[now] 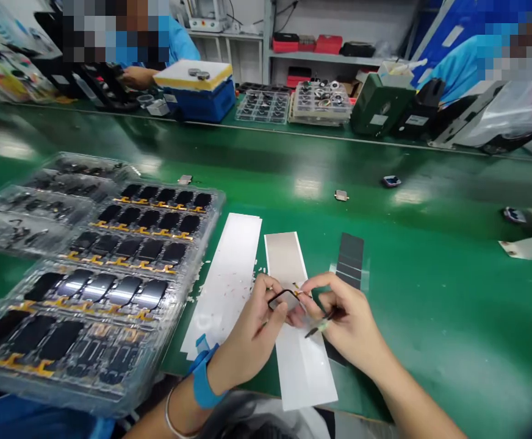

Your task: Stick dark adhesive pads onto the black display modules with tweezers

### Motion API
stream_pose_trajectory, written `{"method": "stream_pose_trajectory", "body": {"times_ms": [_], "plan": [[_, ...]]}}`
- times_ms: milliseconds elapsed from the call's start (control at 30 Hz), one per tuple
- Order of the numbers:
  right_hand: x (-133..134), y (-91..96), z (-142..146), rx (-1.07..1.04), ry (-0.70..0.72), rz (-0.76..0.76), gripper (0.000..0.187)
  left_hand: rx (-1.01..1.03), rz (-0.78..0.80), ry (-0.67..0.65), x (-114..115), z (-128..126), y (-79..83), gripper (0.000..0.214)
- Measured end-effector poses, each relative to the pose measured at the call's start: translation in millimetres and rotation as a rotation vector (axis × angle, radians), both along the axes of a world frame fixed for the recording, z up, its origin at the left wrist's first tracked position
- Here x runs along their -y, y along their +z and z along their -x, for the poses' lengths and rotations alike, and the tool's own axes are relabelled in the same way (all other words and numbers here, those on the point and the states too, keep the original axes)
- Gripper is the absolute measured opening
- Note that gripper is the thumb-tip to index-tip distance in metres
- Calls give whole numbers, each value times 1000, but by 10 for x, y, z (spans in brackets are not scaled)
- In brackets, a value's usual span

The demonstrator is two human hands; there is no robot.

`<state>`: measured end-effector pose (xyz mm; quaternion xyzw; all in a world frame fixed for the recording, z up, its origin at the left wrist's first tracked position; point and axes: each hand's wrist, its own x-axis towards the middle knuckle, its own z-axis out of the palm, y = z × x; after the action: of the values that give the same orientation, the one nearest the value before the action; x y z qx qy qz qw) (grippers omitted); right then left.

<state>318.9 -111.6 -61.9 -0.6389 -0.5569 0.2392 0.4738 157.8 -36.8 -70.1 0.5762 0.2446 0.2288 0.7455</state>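
My left hand (248, 329) pinches a thin black rectangular frame (280, 299) by its edge, above a white liner strip (302, 366). My right hand (351, 323) holds dark fine-tipped tweezers (321, 323), and its fingertips meet the frame's far corner. A silvery-beige strip (282, 259) lies under the hands, between a white strip (224, 280) and a dark segmented strip (351, 259). Small flecks are scattered on the white strip. To the left stands a clear plastic tray (211, 207) of black phone-sized panels with orange flex tails.
Stacked clear trays fill the bench's left side. Small parts (341, 195) lie on the green bench (431, 317). Across a raised divider, co-workers sit among a blue box (202, 103), parts trays (321, 103), and a green machine (378, 103). Shelves stand behind.
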Motion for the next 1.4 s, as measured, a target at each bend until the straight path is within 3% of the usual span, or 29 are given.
{"method": "stream_pose_trajectory", "body": {"times_ms": [167, 333, 533, 733, 900, 967, 1067, 1167, 1233, 1400], "plan": [[0, 22, 106, 84, -23, -128, 8, -131, -126, 24, -32, -4, 7, 14], [33, -17, 143, 304, -24, -261, 19, -158, -135, 55, -57, 8, -29, 14], [78, -118, 153, 520, -12, -241, 33, -158, -169, 70, -44, 28, -63, 9], [42, -94, 205, 462, -12, -210, 22, -208, -278, 112, -33, 43, -67, 8], [-45, 16, 87, 316, -70, -125, 9, -194, -209, 75, -37, 36, -15, 11], [-154, 104, 27, 171, -61, -11, 8, -172, -200, 16, -28, 37, 25, 11], [-420, 174, 29, 7, 63, 150, 11, -127, -294, -174, -20, 46, 83, 10], [-714, 92, 159, -1, 166, 239, 12, -125, -427, -341, -30, 68, 106, 9], [-852, -9, 257, 6, 194, 274, 12, -132, -464, -378, -39, 89, 102, 10], [-888, -82, 262, -110, 247, 291, 13, -14, -289, -363, -28, 131, 74, 8]]}}
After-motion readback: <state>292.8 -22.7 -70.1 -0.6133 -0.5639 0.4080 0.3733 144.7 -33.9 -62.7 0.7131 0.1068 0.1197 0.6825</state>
